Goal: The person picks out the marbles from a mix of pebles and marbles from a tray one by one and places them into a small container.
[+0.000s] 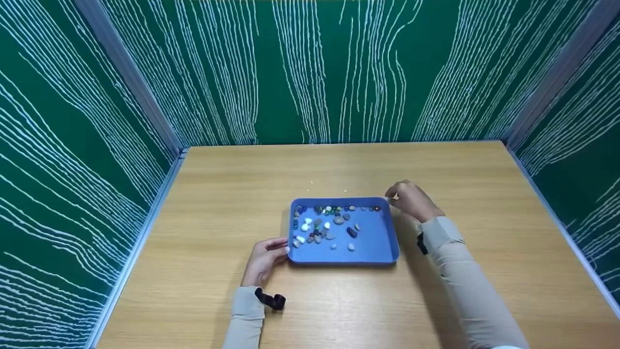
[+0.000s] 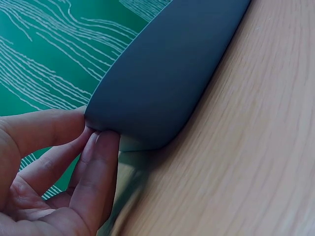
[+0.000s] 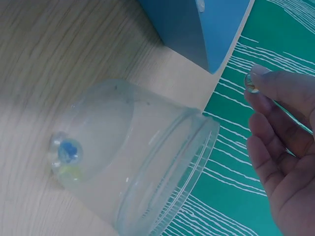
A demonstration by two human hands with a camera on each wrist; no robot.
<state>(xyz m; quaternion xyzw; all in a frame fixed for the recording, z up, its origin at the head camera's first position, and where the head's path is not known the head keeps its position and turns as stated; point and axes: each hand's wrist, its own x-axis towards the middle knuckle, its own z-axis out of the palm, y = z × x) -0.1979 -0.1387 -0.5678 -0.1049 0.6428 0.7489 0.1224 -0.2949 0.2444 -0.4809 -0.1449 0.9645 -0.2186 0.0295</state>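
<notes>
A blue tray point(image 1: 375, 245) on the table holds several pebbles point(image 1: 339, 220) and glass marbles point(image 1: 329, 210), with marbles mostly along its far and left walls. My left hand point(image 1: 261, 259) pinches the tray's near-left rim between thumb and fingers; up close the tray's outer wall point(image 2: 157, 73) fills the left wrist view. Beyond the tray's far-right corner, my right hand point(image 1: 411, 199) holds a clear glass marble point(image 3: 251, 83) between thumb and fingertips. A see-through plastic jar point(image 3: 113, 147) stands beside the tray near that hand, with a blue-patterned marble point(image 3: 70, 151) and a yellowish one at its bottom.
The wooden table point(image 1: 232, 194) carries a few tiny pale specks behind the tray. Green panels point(image 1: 271, 72) with white wavy lines enclose the table at the back and both sides. A black strap point(image 1: 273, 301) hangs at the left wrist.
</notes>
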